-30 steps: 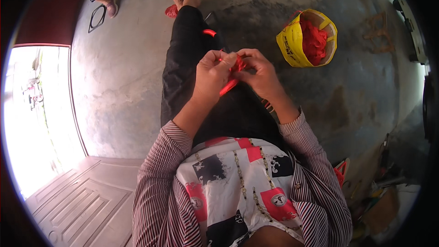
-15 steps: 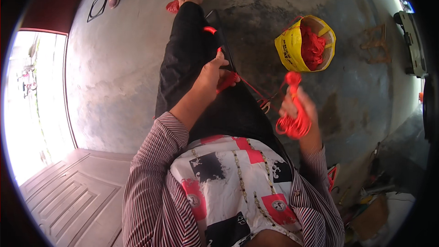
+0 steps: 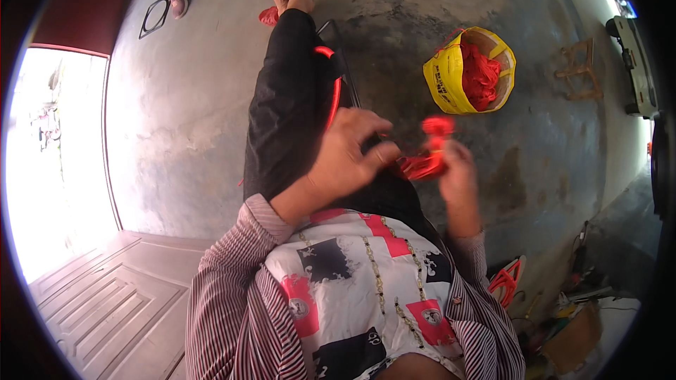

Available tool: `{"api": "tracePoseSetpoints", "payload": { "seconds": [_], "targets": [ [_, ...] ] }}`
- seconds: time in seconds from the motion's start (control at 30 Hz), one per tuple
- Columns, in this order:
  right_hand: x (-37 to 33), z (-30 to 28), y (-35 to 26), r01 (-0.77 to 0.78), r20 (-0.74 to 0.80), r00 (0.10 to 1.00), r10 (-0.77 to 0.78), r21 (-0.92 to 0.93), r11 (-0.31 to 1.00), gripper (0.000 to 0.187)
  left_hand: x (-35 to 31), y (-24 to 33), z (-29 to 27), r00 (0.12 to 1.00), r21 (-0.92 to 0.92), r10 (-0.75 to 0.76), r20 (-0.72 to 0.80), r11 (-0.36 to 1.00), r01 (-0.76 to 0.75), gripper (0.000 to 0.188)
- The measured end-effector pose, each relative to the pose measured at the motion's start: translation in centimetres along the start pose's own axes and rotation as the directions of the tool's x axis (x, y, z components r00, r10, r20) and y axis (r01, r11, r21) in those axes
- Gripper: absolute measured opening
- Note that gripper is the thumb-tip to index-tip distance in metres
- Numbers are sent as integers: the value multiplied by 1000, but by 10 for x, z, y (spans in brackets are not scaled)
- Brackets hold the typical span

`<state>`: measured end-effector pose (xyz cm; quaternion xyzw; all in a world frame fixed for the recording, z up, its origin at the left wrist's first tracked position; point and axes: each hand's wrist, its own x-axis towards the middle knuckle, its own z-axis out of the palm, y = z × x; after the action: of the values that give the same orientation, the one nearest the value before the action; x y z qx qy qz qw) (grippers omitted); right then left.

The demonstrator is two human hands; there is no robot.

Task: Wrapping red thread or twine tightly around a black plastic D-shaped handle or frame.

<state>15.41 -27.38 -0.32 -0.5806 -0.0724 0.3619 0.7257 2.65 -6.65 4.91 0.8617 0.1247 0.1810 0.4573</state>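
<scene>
A bundle of red cord (image 3: pixel 431 155), with a rounded knot-like end at the top, is gripped in the fingers of my right hand (image 3: pixel 459 174) just right of my lap; both are smeared by motion. My left hand (image 3: pixel 350 149) hovers over my black-trousered thigh, thumb and forefinger spread apart in a curve toward the bundle. No object shows between them. Beside that hand, a curved red tube-like piece (image 3: pixel 334 98) runs along my leg by a thin dark bar (image 3: pixel 346 74).
A yellow bag (image 3: pixel 449 84) full of red cord (image 3: pixel 480 77) stands on the concrete floor ahead right. Another red bundle (image 3: pixel 268 16) lies by my feet. A small wooden stool (image 3: pixel 581 70) is far right. Another person's foot (image 3: pixel 179 1) shows far left. Red-strapped footwear (image 3: pixel 508 281) lies near right.
My left hand has let go of the red cord it held on my lap and moved nearer, toward the right hand. My right hand has shifted slightly left with its bundle, now turned.
</scene>
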Motion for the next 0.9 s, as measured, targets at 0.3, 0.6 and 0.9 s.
{"api": "tracePoseSetpoints", "payload": {
  "seconds": [0.3, 0.6, 0.9],
  "targets": [
    [36, 69, -4, -383, 505, 809, 300, 65, 921, 43, 17, 17, -32, 949, -844, -299, 95, 482, 236, 18],
    [110, 74, 28, 535, 492, 832, -257, -589, 606, 26, 20, -72, -26, 975, 615, -140, 171, 788, 5, 29],
    [83, 32, -14, 111, 141, 986, -89, -156, 982, 25, 17, -99, -1, 845, -177, -520, -125, 849, 497, 54]
  ]
}}
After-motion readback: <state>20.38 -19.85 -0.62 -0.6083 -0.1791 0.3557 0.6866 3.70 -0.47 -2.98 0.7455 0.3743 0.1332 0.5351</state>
